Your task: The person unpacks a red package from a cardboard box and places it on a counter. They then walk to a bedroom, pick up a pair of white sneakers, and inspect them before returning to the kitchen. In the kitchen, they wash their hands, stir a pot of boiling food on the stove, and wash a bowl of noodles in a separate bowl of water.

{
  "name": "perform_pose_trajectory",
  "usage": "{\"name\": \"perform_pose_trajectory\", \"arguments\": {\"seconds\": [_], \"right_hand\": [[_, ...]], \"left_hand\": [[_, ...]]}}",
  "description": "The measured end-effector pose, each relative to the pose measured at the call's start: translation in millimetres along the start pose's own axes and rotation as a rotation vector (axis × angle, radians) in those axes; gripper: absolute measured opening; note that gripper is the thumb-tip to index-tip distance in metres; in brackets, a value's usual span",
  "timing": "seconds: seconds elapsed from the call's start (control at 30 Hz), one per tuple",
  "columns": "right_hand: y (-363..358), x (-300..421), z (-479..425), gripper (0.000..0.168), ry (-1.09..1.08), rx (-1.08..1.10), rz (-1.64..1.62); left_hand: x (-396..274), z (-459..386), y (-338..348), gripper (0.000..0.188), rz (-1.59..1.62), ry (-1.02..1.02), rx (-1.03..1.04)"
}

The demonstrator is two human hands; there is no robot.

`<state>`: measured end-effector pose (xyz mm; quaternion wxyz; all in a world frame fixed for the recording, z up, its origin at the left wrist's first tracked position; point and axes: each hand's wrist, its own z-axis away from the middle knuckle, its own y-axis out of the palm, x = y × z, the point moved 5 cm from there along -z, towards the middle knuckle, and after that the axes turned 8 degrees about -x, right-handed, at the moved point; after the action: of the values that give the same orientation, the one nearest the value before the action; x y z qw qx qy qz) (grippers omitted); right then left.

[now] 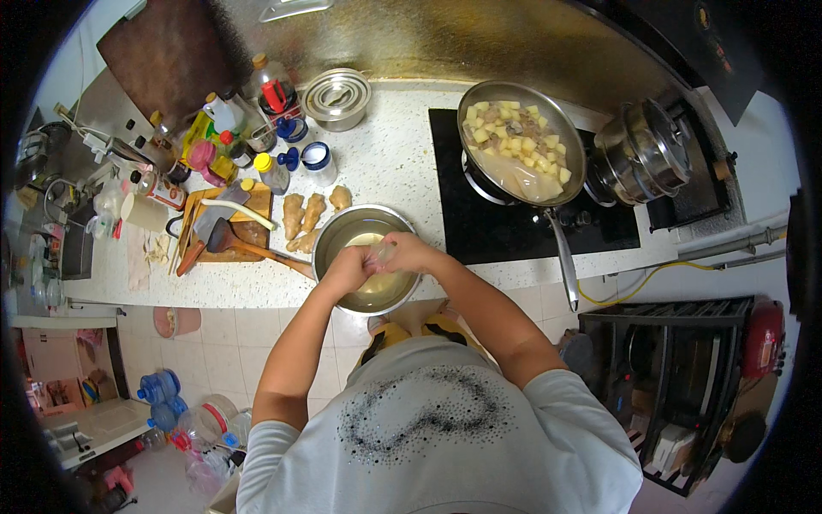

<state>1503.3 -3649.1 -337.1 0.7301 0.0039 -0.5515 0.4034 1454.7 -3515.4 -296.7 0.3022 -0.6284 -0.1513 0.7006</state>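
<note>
Both my hands meet over a round metal pot [334,234] at the counter's front edge, which has cloudy liquid in it. My left hand [352,266] and my right hand [411,252] hold a translucent, wet-looking piece between their fingers; what it is cannot be told. To the right, a frying pan [575,138] on the black cooktop [462,225] holds diced pale potatoes, bits of meat and a translucent sheet. Left of the pot lie pieces of ginger root [293,215] and a wooden-handled spatula [241,243], its handle end near the pot's rim.
A wooden cutting board [257,202] carries a cleaver [215,209] and a pale green stalk [237,211]. Seasoning bottles and an open salt jar [319,164] crowd the back left. Nested metal bowls [337,96] stand behind; stacked pots [642,154] stand right of the pan, whose handle overhangs the edge.
</note>
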Motion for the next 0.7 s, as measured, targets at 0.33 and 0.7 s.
{"name": "perform_pose_trajectory", "arguments": {"seconds": [0.33, 0.7], "right_hand": [[-12, 19, 4, 0.067, -0.024, 0.315, 0.123], [-28, 35, 9, 0.066, 0.009, 0.358, -0.182]], "left_hand": [[22, -6, 10, 0.010, 0.113, 0.049, 0.159], [21, 3, -12, 0.006, 0.581, -0.152, 0.310]]}}
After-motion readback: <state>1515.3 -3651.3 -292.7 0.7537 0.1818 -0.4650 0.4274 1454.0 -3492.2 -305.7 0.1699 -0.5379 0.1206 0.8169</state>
